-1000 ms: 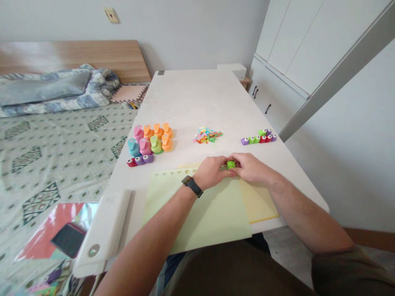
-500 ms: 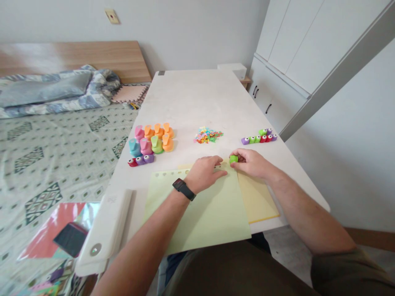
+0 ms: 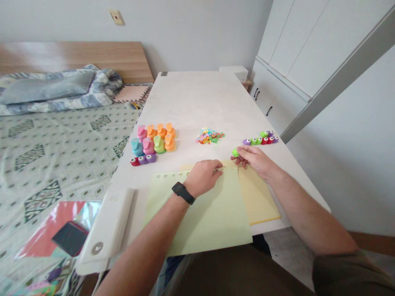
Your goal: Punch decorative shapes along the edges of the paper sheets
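My right hand (image 3: 254,159) pinches a small green paper punch (image 3: 235,152) just above the table, a little beyond the top edge of the paper. My left hand (image 3: 203,176), a black watch on its wrist, rests with curled fingers on the top edge of a pale green paper sheet (image 3: 203,213). That sheet shows a row of punched holes along its top and overlaps a yellow sheet (image 3: 257,197). A row of small punches (image 3: 261,139) lies just beyond my right hand.
The white table (image 3: 197,98) carries a cluster of larger pink, orange, blue and green punches (image 3: 154,139), three small punches (image 3: 142,160) and a pile of coloured cut-outs (image 3: 210,136). A white device (image 3: 108,226) lies at the near left corner. A bed stands left, cabinets right.
My right hand has lifted the green punch off the paper's edge and carried it away toward the right-hand row. My left hand let go of the punch and stayed on the paper.
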Demonstrator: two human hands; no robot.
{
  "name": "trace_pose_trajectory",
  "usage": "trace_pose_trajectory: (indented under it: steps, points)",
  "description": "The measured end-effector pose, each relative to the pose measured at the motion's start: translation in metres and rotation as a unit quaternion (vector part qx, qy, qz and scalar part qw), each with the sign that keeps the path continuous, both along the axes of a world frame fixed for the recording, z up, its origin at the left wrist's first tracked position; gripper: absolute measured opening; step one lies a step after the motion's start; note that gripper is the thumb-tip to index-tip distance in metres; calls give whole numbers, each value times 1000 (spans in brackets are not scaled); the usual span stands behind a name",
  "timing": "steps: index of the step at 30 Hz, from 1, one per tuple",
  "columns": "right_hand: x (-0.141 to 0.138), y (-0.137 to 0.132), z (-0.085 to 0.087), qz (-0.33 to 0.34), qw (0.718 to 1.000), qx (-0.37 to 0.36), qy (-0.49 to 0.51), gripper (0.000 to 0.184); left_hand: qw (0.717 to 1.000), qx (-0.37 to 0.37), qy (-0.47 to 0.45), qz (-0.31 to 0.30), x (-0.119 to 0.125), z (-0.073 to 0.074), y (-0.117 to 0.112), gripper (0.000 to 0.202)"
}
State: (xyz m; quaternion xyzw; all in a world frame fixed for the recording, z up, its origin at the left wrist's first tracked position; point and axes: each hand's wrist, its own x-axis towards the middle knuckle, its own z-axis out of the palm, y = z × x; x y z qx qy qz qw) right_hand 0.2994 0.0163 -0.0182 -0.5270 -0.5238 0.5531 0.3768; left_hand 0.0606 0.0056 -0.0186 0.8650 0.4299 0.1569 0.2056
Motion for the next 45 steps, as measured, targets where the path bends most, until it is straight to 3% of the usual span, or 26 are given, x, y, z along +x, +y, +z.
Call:
trace_pose_trajectory:
  steps: [5,12,20,27,32,38,45]
  points:
    - [-2,2,-4,-8,999,-13,36,43,1000,8,-10,1,1,-4,-1,19]
    - [-10,11,-9,-9,1000,10,4,43,999,25,-37,16,1,-11,-3,19]
    - [-37,48,12,6,988,84,-127,51,998,30,-44,23,-2,-15,-4,18]
    - [-39,69,2,-5,997,43,-67,48,999,34,-37,16,-3,-16,-5,19]
    - [-37,73,-3,-12,991,50,-125,51,999,41,-26,17,-3,-16,-6,20]
    - [-38,78,-3,-30,995,35,-86,49,999,41,-21,18,-3,-15,-6,21]
    - [-42,72,14,-17,985,98,-140,51,999,41,-24,21,-3,-15,-7,21]
